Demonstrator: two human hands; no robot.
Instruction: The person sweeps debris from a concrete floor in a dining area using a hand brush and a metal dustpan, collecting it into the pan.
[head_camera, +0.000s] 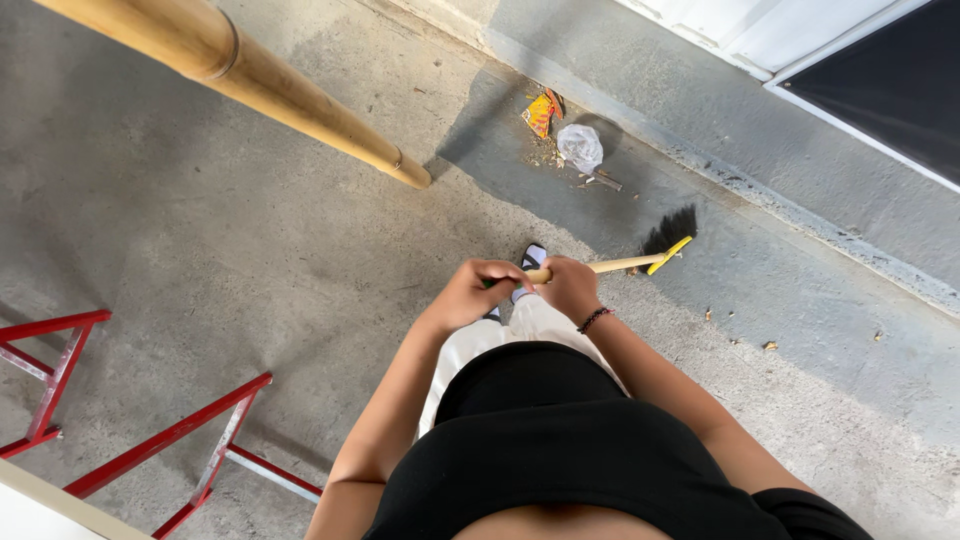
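Left hand (475, 290) and right hand (568, 285) both clenched on the broom (640, 258) handle, just above the shoe (532, 257). Risk, I'd say: a hard stroke would scatter the light plastic bag (580, 146) and wrapper (541, 113) along the concrete floor (250, 240), or the brush skips over them. Broom's long axis runs left-right and slightly up in the head view; bristles point away toward the litter, well short of it.

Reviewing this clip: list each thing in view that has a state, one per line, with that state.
Broom: held by its handle, bristles down on the floor.
Left hand: shut on the broom handle.
Right hand: shut on the broom handle.
Litter pile: gathered by the step, apart from the bristles.
Bamboo pole: slanted overhead, untouched.
Red frame: standing, untouched.
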